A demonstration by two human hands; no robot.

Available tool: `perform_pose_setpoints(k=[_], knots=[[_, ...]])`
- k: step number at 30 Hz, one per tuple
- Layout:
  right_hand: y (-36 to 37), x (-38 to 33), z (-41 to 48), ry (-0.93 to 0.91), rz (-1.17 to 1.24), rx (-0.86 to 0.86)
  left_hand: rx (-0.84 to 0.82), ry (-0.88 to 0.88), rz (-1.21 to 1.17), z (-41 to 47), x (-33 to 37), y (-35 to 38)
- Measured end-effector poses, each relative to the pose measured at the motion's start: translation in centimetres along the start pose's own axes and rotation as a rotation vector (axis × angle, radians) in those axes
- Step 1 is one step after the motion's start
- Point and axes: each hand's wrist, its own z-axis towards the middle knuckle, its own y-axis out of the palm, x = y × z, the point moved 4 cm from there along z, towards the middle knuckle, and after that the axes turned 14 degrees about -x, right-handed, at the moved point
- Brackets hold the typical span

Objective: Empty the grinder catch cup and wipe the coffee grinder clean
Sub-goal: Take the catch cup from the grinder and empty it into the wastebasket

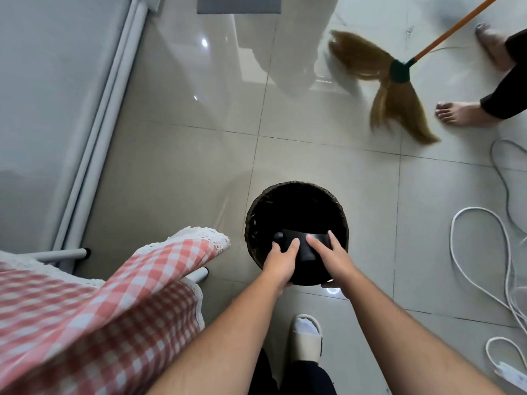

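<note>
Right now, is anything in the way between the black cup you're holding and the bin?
No, nothing visible is in the way. The left hand and right hand hold the black cup right over the bin's open mouth. The broom and the white cords are off to the side.

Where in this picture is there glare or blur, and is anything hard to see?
Head view: bright light spots glare on the glossy floor tiles; the broom is motion-blurred; the black grinder part nearly merges with the dark bin under it.
</note>
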Motion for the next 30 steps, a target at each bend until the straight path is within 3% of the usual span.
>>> perform_pose_setpoints(k=[6,24,30], knots=[[-0.5,0.1,0.4,0.014,-0.031,0.056,0.059,0.023,0.2,0.1,-0.3,1.3],[-0.9,-2.1,1.5,0.012,-0.328,0.162,0.057,-0.015,0.016,1.7,0.2,1.5],[-0.6,-2.2,1.5,0.012,-0.293,0.122,0.045,-0.03,0.028,1.8,0.3,1.1]])
